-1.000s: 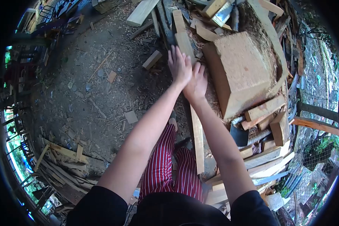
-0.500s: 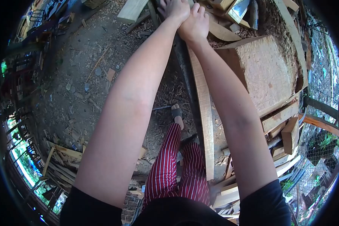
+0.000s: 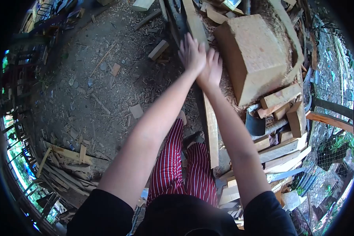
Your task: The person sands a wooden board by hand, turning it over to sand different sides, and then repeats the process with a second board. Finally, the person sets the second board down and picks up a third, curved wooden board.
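Observation:
Close together over a long pale plank (image 3: pixel 211 135) are my left hand (image 3: pixel 193 57) and my right hand (image 3: pixel 211 70). The left hand's fingers are stretched out and a little blurred, and it overlaps the inner side of the right. My right hand also has its fingers extended. Both palms face down, so anything beneath them is hidden. Beyond the hands the plank runs on toward the top of the view. A dark beam (image 3: pixel 177 28) lies along the plank's left side.
A large squared wood block (image 3: pixel 259 51) stands to the right of the plank. Offcuts (image 3: pixel 281 96) and a saw blade (image 3: pixel 287 174) lie lower right. Wood chips litter the ground (image 3: pixel 82 59) at left, with a small block (image 3: pixel 158 50) near the beam.
Both hands have come back along the plank toward my body, from the top edge of the view. Their fingers, bent before, are now stretched out. The view has shifted somewhat.

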Demonstrator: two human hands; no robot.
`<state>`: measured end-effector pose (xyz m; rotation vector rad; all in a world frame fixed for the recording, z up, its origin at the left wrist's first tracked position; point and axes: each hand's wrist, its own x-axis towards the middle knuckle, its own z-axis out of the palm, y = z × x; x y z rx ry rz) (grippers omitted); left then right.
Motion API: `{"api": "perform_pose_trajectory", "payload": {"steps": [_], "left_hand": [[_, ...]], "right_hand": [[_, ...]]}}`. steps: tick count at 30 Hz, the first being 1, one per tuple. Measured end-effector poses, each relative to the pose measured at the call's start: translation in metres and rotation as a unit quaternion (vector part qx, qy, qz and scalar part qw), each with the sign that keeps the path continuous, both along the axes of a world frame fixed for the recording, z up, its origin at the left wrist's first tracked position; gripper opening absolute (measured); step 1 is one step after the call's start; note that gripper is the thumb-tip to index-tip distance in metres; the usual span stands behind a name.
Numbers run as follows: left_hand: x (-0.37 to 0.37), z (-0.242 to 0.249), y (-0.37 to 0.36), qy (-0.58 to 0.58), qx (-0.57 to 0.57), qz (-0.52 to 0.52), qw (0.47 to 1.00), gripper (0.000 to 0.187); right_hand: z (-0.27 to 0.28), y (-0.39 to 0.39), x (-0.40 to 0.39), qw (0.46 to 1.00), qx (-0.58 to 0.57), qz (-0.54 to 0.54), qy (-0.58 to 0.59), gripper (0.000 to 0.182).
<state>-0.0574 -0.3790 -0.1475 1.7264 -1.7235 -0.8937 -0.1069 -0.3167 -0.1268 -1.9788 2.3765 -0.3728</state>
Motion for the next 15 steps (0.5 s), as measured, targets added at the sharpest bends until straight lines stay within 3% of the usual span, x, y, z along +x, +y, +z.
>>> {"api": "perform_pose_trajectory", "payload": {"steps": [3,7,9,15], "left_hand": [[0.006,0.009,0.091,0.014,0.018,-0.003,1.0,0.071],[0.015,-0.002,0.213,0.03,-0.039,-0.004,0.999,0.07],[0.017,0.011,0.267,0.032,0.02,0.003,0.999,0.071],[0.021,0.01,0.338,0.008,0.015,-0.026,1.0,0.069]], "right_hand": [[0.004,0.083,0.007,0.999,0.022,0.008,0.032,0.058],[0.01,0.197,0.013,0.997,0.053,0.015,0.046,0.059],[0.013,0.248,0.017,0.994,0.112,0.001,0.006,0.058],[0.009,0.319,0.021,0.994,0.102,-0.027,0.009,0.056]]}}
